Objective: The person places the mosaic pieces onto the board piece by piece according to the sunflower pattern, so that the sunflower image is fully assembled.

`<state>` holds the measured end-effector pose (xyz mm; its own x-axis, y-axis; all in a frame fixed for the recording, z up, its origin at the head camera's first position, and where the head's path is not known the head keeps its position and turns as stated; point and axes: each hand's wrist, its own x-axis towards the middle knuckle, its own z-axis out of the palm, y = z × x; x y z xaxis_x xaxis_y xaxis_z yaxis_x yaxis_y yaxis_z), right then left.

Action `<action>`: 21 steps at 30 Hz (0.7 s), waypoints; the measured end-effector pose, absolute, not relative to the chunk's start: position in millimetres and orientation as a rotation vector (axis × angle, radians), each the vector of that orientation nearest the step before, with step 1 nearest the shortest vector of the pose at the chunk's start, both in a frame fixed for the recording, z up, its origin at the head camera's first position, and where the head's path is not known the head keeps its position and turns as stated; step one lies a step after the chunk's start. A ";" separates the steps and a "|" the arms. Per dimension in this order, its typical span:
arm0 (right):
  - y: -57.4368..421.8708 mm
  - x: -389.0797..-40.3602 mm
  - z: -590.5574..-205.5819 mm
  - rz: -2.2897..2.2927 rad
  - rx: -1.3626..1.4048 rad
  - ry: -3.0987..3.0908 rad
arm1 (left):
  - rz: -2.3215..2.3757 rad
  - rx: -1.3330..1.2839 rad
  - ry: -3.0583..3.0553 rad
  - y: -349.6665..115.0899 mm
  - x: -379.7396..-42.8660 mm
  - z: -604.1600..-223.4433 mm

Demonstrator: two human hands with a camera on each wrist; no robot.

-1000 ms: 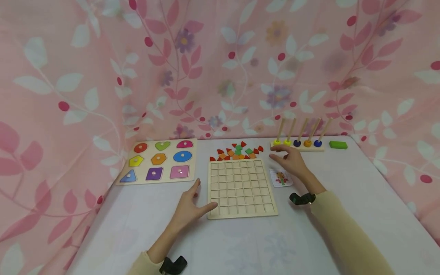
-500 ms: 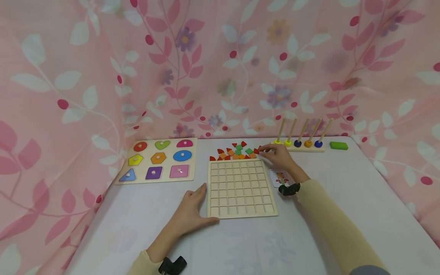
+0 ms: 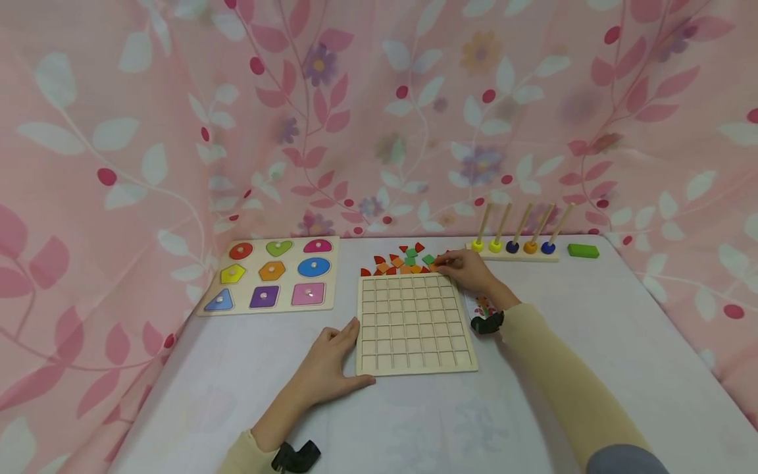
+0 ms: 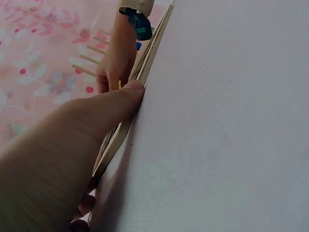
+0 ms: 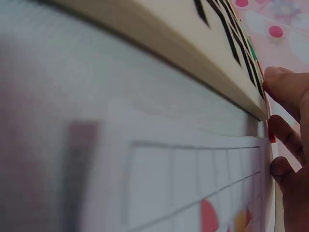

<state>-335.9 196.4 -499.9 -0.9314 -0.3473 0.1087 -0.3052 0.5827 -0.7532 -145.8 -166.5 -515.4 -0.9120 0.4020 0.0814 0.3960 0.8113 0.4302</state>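
Observation:
My left hand point(image 3: 328, 362) lies at the near left corner of the wooden grid board point(image 3: 414, 322). Its thumb reaches along the front edge; its fingers lie along the left side. In the left wrist view that thumb point(image 4: 118, 99) touches the board's rim. My right hand point(image 3: 468, 270) is past the board's far right corner, fingertips right at an orange tile point(image 3: 433, 268). I cannot tell whether they pinch it. Several red, green and orange tiles point(image 3: 408, 261) lie loose behind the board. A picture card point(image 3: 482, 307) is partly hidden under the right wrist; its printed grid shows in the right wrist view.
A knobbed shape puzzle point(image 3: 281, 276) lies at the left. At the back right stands a rack point(image 3: 512, 255) with upright pegs and coloured beads, a green block point(image 3: 583, 251) beside it. Pink floral cloth point(image 3: 379, 118) hangs behind the white table point(image 3: 414, 421).
My right hand has moved left and down from beside the peg rack to the tiles, covering part of the card. My left hand has come against the board's left side.

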 end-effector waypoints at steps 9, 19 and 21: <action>193.5 -343.4 -498.3 -1.234 -0.618 2.792 | 0.688 0.656 2.967 -166.1 -145.2 -514.2; 196.0 -349.5 -498.2 -1.136 -0.673 2.821 | 0.715 0.653 2.979 -164.9 -143.6 -513.4; 196.3 -352.3 -495.9 -1.098 -0.694 2.823 | 0.714 0.652 2.982 -165.0 -144.0 -513.7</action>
<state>-352.3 196.3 -495.9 -0.8998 -0.4174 0.1268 -0.3934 0.6506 -0.6496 -144.0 -165.0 -513.7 -0.9135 0.3972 0.0880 0.3940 0.8099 0.4346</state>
